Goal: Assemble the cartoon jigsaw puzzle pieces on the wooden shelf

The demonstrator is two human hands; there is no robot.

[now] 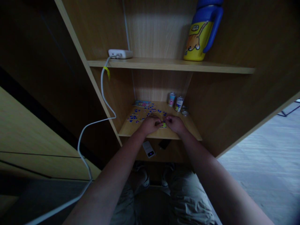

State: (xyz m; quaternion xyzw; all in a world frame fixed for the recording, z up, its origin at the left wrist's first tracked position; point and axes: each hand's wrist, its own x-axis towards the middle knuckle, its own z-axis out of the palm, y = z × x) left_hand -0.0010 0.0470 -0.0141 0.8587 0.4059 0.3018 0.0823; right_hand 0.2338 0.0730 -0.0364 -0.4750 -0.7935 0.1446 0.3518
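Note:
My left hand (pixel 151 124) and my right hand (pixel 174 123) meet near the front edge of the lower shelf, fingers of both pinched together. Between them lies a small yellow-green patch of jigsaw puzzle (pixel 163 125). A small dark jigsaw puzzle piece seems to sit in the right fingertips. The left fingertips touch the patch's left side, and what they pinch is too small to tell. Loose blue-backed puzzle pieces (pixel 133 117) are scattered beyond and left of my hands. Behind them rests a colourful picture sheet (pixel 142 103).
Two small printed cans (pixel 172 98) (pixel 179 103) and round metal lids (pixel 184 111) stand at the shelf's right. Above are a white device (pixel 120 53) with a hanging cable (pixel 104 93) and a blue-yellow bottle (pixel 199 34). Below lie a white power bank (pixel 148 149) and a dark phone-like object (pixel 164 143).

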